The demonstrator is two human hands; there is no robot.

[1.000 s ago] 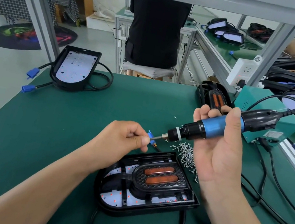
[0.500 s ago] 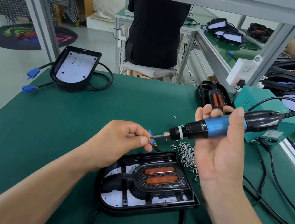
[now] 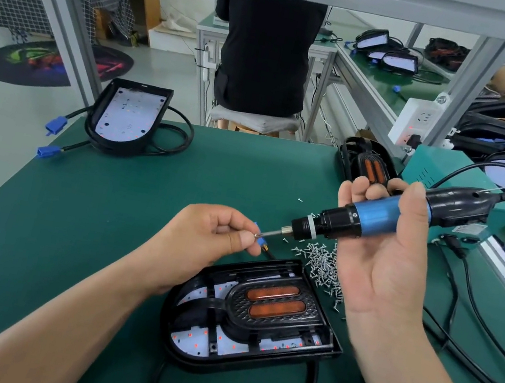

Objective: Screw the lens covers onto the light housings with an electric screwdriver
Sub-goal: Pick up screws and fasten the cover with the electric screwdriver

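Screw (image 3: 258, 235) at driver (image 3: 375, 216) tip.
My left hand (image 3: 212, 238) pinches it, right hand (image 3: 388, 276) grips driver; loose screws (image 3: 322, 264), cables (image 3: 456, 296) crowd bench's (image 3: 105, 216) right edge.

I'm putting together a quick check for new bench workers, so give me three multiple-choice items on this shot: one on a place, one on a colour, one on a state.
1. Where does the pile of loose screws lie?
A. Inside the far housing
B. On the green mat by the near housing, at its right edge
C. On the floor

2. What colour is the middle section of the screwdriver?
A. Red
B. Blue
C. Yellow

3. What is the left hand doing?
A. Lying flat on the mat
B. Pulling a cable
C. Pinching a screw at the tip of the bit

Answers: 1 B, the pile sits on the mat beside that housing. 2 B, the section held by the right hand is blue. 3 C, thumb and finger meet on the screw at the bit.
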